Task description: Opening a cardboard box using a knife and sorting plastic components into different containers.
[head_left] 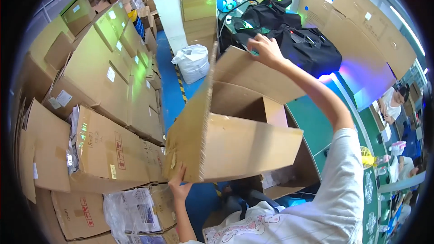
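Observation:
A large open brown cardboard box [235, 140] is held up in front of me, tilted, its flaps spread and its inside empty as far as I can see. My left hand [179, 184] grips its lower left corner from below. My right hand [266, 49] reaches far forward and holds the top edge of the far flap. My right arm in a white sleeve crosses the right side of the box.
Stacks of cardboard boxes [104, 90] fill the left. A white plastic sack [193, 62] lies on the blue floor aisle. Black bags [298, 40] rest on a green worktable [312, 122] at the right. Other people [393, 104] work at the far right.

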Action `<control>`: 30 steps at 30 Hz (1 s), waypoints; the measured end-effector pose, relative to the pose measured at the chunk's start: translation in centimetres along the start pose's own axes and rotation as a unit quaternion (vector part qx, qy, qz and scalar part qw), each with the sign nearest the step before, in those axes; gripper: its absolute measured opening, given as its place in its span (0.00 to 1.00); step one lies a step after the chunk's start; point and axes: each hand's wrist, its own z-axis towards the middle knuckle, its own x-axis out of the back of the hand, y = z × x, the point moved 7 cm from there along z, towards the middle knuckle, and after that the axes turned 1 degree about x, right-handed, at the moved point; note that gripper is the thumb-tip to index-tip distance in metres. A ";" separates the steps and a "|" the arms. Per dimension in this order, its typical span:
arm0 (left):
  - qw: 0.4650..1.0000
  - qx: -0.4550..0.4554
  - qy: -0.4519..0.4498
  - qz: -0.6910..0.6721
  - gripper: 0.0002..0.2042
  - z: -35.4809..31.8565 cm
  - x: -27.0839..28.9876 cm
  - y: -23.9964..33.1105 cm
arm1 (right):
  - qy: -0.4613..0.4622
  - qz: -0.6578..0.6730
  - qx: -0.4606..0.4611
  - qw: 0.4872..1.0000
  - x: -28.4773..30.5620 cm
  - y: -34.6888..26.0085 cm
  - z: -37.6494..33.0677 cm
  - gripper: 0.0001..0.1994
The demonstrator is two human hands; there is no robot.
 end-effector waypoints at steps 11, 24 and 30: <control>1.000 -0.006 0.014 -0.014 0.23 0.8 -1.3 1.6 | -0.389 0.208 0.430 0.787 -18.9 -6.3 -23.4 0.19; 0.983 0.101 0.138 -0.068 0.18 -6.4 6.5 -12.3 | -0.258 -0.007 0.372 0.891 -3.0 -0.1 -16.3 0.10; 0.919 0.199 0.234 -0.246 0.11 -8.7 12.0 -13.0 | -0.164 0.037 0.122 0.978 4.6 8.3 -13.3 0.07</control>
